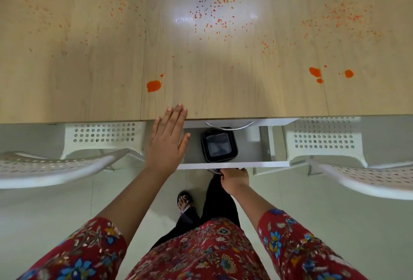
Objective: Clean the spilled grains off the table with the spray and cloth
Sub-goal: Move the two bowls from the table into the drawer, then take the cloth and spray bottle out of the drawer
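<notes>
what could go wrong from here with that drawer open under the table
1. Grains wiped toward the near edge of the table could drop into the open drawer and the black container inside it.
2. The left hand lies flat over the drawer's corner and the right hand grips the handle; a quick shove might pinch the thumb.
3. The orange blobs may smear rather than lift.

Left hand (166, 143) flat, outstretched; right hand (234, 180) seemingly curled round a handle (213, 171).
</notes>
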A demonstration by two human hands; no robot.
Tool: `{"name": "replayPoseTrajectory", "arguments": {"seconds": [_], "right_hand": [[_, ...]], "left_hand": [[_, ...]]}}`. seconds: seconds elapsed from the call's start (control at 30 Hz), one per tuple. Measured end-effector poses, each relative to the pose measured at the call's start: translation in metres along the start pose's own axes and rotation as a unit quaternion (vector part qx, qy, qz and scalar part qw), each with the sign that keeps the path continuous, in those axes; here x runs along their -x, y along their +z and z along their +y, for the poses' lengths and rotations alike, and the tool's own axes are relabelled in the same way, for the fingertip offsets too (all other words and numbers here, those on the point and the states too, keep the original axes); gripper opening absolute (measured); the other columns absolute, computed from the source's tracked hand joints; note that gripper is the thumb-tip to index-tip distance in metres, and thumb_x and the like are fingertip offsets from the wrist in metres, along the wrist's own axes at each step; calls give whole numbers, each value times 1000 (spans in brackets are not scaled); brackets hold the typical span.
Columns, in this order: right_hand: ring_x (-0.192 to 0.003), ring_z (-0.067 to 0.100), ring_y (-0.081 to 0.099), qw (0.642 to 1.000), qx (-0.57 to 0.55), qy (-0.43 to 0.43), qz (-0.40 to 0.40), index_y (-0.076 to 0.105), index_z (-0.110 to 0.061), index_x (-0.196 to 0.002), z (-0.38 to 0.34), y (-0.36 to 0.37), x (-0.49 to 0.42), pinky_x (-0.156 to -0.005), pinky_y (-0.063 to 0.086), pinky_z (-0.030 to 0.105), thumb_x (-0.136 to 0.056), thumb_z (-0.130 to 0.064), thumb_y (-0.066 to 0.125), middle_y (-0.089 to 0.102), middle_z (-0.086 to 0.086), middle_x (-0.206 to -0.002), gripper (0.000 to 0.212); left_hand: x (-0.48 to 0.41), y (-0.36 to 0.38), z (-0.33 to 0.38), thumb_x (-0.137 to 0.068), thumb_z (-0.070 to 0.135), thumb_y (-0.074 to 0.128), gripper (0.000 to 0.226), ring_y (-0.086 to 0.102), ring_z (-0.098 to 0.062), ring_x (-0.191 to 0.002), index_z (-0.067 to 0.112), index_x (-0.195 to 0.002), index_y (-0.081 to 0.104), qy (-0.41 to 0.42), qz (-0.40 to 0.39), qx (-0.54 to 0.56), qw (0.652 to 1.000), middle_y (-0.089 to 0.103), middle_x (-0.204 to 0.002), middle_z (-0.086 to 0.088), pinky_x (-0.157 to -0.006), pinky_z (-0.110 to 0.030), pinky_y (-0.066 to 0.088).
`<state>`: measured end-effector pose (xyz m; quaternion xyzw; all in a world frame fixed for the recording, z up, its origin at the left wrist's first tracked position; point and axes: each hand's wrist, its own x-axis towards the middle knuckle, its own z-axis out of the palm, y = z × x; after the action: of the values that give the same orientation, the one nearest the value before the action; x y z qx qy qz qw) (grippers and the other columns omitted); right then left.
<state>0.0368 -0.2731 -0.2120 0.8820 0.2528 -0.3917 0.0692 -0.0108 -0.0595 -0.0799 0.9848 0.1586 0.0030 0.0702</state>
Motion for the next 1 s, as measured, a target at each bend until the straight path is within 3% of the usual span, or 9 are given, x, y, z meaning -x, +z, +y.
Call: {"name": "replayPoseTrajectory", "arguments": {"seconds": [0.3, 0.47, 0.6, 0.7, 0.77, 0.83, 0.9, 1.0], "right_hand": [[-108, 28, 60, 997, -53, 27, 50, 55, -8, -121, -17, -64, -53, -86, 43, 31, -93, -14, 43, 64, 12, -117, 31], [-134, 24, 41, 995, -74, -5, 66, 33, -10, -145, -10, -74, -62, -107, 32, 33, -93, -15, 43, 45, 9, -144, 54], [-146, 18, 23, 994, -87, -21, 70, 21, -16, -152, -7, -67, -47, -114, 24, 34, -94, -19, 44, 27, 2, -158, 63], [-132, 22, 45, 972, -208, 0, 112, 43, -19, -144, -9, -71, -18, -104, 37, 34, -97, -21, 44, 50, 2, -144, 47], [-109, 25, 61, 918, -309, 2, 249, 64, -17, -120, -10, -79, 8, -87, 47, 32, -92, -12, 50, 67, 3, -115, 31], [-103, 20, 61, 866, -317, -26, 385, 69, -14, -110, -12, -91, 25, -86, 45, 26, -86, -2, 54, 69, 2, -105, 31], [-112, 21, 58, 872, -259, -60, 411, 66, -11, -117, -12, -101, 24, -97, 44, 29, -82, 2, 56, 68, 4, -114, 38], [-110, 29, 61, 916, -168, -64, 360, 66, -8, -120, -15, -110, 13, -106, 42, 40, -81, -2, 61, 69, 10, -114, 40]], "left_hand": [[0, 3, 1, -100, 38, 31, 59, 11, -17, -149, 16, -154, 20, -3, 11, 3, 1000, 15, -162, 0, -121, -37, 8], [-1, 3, 0, -99, 38, 32, 60, 15, -18, -148, 16, -153, 22, 4, 11, 13, 1000, 18, -161, 0, -119, -39, 14], [0, 5, -2, -99, 40, 31, 61, 12, -18, -149, 16, -154, 19, 4, 2, 13, 1000, 15, -162, 0, -120, -39, 12], [0, 5, -1, -99, 39, 33, 61, 12, -19, -149, 15, -154, 21, 4, 5, 15, 1000, 15, -162, -1, -120, -39, 10], [0, 4, -1, -99, 37, 34, 61, 12, -18, -149, 16, -154, 21, 5, 4, 23, 1000, 16, -162, -1, -120, -38, 10], [-1, 1, -2, -98, 36, 35, 60, 13, -18, -148, 16, -154, 22, 9, 0, 30, 1000, 17, -161, 0, -120, -38, 10], [-2, -1, -3, -98, 36, 35, 60, 13, -17, -148, 16, -154, 22, 10, -7, 34, 999, 17, -161, 0, -120, -37, 10], [-2, -6, -4, -99, 37, 33, 59, 14, -15, -148, 18, -154, 22, 8, -19, 45, 999, 18, -161, 2, -120, -34, 8]]}}
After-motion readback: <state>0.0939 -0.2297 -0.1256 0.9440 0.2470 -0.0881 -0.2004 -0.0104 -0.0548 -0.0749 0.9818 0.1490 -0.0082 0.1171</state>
